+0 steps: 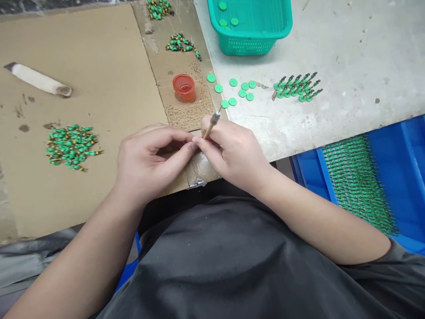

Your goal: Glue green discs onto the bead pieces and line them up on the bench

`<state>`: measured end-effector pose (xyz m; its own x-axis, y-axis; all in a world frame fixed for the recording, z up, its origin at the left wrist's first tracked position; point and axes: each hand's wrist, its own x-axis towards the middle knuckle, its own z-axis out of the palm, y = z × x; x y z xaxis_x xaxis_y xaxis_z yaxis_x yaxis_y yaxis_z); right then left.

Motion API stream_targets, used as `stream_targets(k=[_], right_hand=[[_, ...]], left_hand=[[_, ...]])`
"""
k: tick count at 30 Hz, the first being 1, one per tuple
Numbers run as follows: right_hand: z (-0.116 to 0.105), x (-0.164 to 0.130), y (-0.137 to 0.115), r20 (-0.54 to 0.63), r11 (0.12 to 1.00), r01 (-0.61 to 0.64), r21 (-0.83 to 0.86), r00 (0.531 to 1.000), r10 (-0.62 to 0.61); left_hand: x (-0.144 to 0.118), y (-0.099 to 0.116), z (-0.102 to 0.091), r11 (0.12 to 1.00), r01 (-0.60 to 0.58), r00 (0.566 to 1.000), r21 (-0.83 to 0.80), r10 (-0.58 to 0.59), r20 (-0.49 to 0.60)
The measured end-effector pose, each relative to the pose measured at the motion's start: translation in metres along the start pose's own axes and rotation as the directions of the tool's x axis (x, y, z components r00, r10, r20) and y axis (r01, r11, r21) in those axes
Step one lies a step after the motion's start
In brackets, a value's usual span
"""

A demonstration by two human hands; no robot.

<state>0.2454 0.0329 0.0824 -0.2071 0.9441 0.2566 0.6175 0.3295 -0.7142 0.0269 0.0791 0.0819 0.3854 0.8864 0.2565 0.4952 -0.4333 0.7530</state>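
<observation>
One slim wooden-handled brush between pinched right fingers, left fingers rounded, hold unclear.

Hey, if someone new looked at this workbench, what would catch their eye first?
Probably the bright green basket at the top, with green discs inside. Next, the left hand and right hand, close together below the red cup, the right one holding a thin-tipped tool. Then the blue bin at lower right, where many small green pieces sit in dense rows.
</observation>
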Motion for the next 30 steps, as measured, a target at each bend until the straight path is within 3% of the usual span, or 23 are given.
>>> stream_targets(k=[4,8,11,14,18,24,30], right_hand=[[0.004,0.001,0.006,-0.033,0.998,-0.01,0.065,0.999,0.012],[-0.001,-0.006,0.01,-0.182,0.948,-0.07,0.309,0.975,0.131],[-0.01,-0.017,0.008,-0.276,0.878,-0.082,0.472,0.932,0.235],[-0.015,-0.029,0.007,-0.25,0.873,-0.13,0.47,0.929,0.273],[-0.012,-0.038,0.008,-0.207,0.882,-0.165,0.441,0.938,0.278],[-0.006,-0.039,0.01,-0.229,0.893,-0.123,0.433,0.943,0.241],[-0.004,-0.04,0.008,-0.243,0.91,-0.088,0.406,0.949,0.201]], left_hand=[[0.001,0.001,0.0,0.999,0.023,1.0,-0.027,-0.023,0.008],[0.003,0.001,-0.001,0.993,0.082,0.997,-0.082,-0.083,-0.007],[0.006,-0.003,-0.005,0.953,0.14,0.987,-0.27,-0.156,-0.039],[0.01,-0.006,-0.014,0.848,0.164,0.972,-0.504,-0.227,-0.066],[0.013,-0.005,-0.031,0.763,0.143,0.971,-0.631,-0.232,-0.06],[0.012,0.016,-0.057,0.667,0.153,0.983,-0.729,-0.181,0.04],[0.011,0.041,-0.067,0.662,0.141,0.99,-0.736,-0.11,0.091]])
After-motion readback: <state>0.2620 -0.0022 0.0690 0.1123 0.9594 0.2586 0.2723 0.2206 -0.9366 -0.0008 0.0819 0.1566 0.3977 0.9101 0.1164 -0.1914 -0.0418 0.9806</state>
